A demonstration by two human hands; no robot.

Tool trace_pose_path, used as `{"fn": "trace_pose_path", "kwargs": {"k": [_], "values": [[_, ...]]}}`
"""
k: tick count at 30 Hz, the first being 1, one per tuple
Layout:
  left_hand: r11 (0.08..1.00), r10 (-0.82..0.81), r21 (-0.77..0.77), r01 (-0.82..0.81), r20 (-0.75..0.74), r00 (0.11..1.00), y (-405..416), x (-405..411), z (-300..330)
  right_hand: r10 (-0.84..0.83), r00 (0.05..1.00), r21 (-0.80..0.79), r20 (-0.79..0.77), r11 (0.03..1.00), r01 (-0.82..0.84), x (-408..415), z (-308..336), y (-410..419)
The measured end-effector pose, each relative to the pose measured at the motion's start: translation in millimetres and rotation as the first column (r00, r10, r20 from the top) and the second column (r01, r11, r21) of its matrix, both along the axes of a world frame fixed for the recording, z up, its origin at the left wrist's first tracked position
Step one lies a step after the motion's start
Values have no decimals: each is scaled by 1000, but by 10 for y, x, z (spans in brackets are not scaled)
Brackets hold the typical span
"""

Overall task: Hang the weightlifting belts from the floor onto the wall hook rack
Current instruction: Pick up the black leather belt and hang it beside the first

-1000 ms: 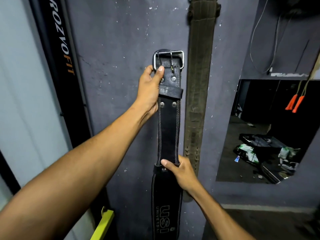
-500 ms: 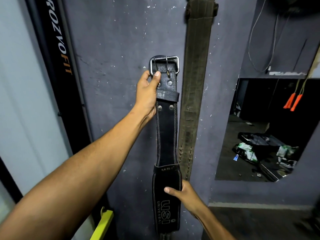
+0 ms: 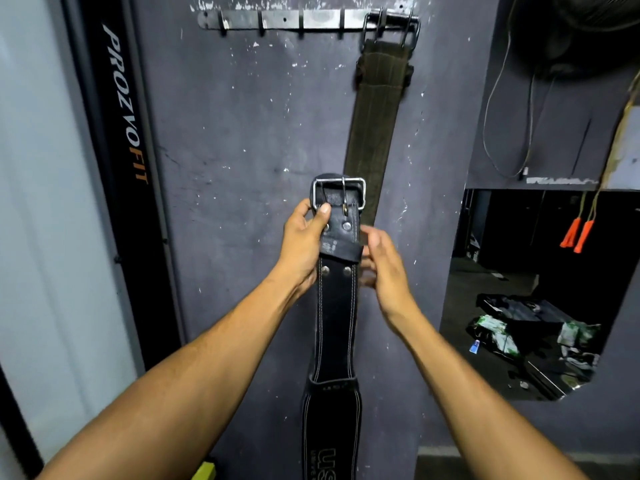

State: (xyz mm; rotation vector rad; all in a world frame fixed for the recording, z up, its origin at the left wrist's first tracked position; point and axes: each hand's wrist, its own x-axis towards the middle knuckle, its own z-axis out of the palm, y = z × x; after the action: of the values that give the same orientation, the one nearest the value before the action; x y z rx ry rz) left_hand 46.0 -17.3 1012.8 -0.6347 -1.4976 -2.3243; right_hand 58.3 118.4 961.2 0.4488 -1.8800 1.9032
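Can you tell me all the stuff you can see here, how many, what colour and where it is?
black belt: 1, black leather with white stitching and a silver buckle, held up in front of the wall, centre
green belt: 1, olive green, hanging from the right end of the rack
hook rack: 1, bare grey metal, screwed to the wall at the top
wall: 1, dark purple-grey with white specks, behind everything
banner: 1, black with white and orange letters, left
skipping-rope handles: 2, orange, hanging at right
mirror: 1, shows a dark cluttered room, right
cable: 1, thin and pale, dangling upper right
left hand: 1, grips the black belt below its buckle
right hand: 1, fingers curled at the belt's right edge
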Motion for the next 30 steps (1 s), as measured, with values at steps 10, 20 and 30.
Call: {"fn": "trace_pose_path", "kwargs": {"k": [10,20,30], "values": [[990,116,-71,-122,-78,990,245,20,197,-199,942,40,-270,975,218,-284,736,47],[812,494,-186,-554,-289,820,213,-506,868,-268,850,-28,-454,958,287,-735,1454,-6],[642,534,-316,-698,-469,703,17,-1578,2155,-488,752,30,-443,830,556,-1705,2693,-101]]}}
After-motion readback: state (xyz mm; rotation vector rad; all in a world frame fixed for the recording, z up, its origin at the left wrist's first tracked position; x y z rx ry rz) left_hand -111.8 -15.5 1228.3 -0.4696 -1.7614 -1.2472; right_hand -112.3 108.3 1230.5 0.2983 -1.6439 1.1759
